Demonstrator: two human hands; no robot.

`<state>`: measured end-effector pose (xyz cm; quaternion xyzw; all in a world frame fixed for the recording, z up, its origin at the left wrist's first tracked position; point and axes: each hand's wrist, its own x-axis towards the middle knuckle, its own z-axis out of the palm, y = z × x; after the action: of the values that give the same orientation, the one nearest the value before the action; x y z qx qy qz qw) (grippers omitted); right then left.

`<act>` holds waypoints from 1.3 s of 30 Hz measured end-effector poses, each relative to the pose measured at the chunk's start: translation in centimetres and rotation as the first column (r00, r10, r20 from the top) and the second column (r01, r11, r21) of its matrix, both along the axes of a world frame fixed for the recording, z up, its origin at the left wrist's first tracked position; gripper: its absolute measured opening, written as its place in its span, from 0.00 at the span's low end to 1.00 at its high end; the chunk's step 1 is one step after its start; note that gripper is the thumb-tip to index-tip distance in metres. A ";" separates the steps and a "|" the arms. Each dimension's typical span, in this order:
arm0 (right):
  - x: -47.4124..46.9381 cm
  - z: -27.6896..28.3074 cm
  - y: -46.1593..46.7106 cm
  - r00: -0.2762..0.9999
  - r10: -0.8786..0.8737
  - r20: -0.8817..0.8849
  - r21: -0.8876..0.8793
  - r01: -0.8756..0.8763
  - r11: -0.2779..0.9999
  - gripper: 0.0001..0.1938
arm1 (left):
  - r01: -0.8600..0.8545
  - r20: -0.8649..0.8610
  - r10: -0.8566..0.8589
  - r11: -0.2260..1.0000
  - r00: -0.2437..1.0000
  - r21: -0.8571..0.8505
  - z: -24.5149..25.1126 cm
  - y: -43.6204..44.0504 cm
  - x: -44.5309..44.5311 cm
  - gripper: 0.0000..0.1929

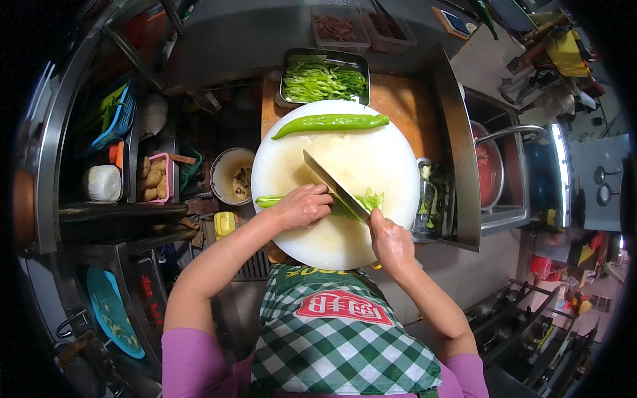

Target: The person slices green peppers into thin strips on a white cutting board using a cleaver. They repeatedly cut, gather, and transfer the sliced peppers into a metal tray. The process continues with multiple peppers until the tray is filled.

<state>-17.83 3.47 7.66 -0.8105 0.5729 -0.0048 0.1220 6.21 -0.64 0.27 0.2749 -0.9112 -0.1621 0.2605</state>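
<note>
My right hand (pixel 391 241) grips a cleaver (pixel 336 185), its blade slanting up and left across the round white cutting board (pixel 343 159). Under my left hand (pixel 304 206), a green pepper (pixel 270 200) is pressed against the board, with my curled fingers close to the blade. Cut green pepper strips (pixel 371 200) lie on the blade's right side. A whole long green pepper (pixel 333 123) rests near the board's far edge. Just beyond the board stands a metal tray (pixel 368 94) filled with sliced green pepper (pixel 318 79).
Two plastic containers (pixel 343 45) stand at the back, one holding chopped meat. To the right, a tray of pepper scraps (pixel 428 199) sits beside a metal partition (pixel 455 144) and a sink (pixel 512 199). A white bucket (pixel 219 176) and a pink basket of potatoes (pixel 171 174) are at left.
</note>
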 end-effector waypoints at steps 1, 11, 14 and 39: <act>0.1 0.0 0.1 0.999 0.031 0.013 0.072 -0.032 0.997 0.08 | -0.002 0.028 0.001 1.000 1.000 0.024 0.3 0.2 0.1 0.04; 1.8 0.7 0.2 0.999 0.033 -0.012 0.134 -0.031 0.990 0.07 | -0.055 0.352 -0.042 0.963 0.935 0.263 0.3 0.3 1.1 0.04; 2.2 0.9 -0.1 0.994 0.067 0.081 0.018 -0.069 0.997 0.04 | -0.028 0.156 0.007 0.990 0.988 0.135 0.2 0.4 1.2 0.04; 3.9 1.6 -0.2 0.983 0.074 0.167 0.127 -0.096 0.987 0.08 | -0.071 0.161 0.050 0.989 0.986 0.129 0.2 1.2 2.5 0.07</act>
<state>-13.90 3.28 9.29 -0.8211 0.5248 -0.0267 0.2226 8.75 0.57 0.43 0.3312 -0.9072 -0.1928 0.1736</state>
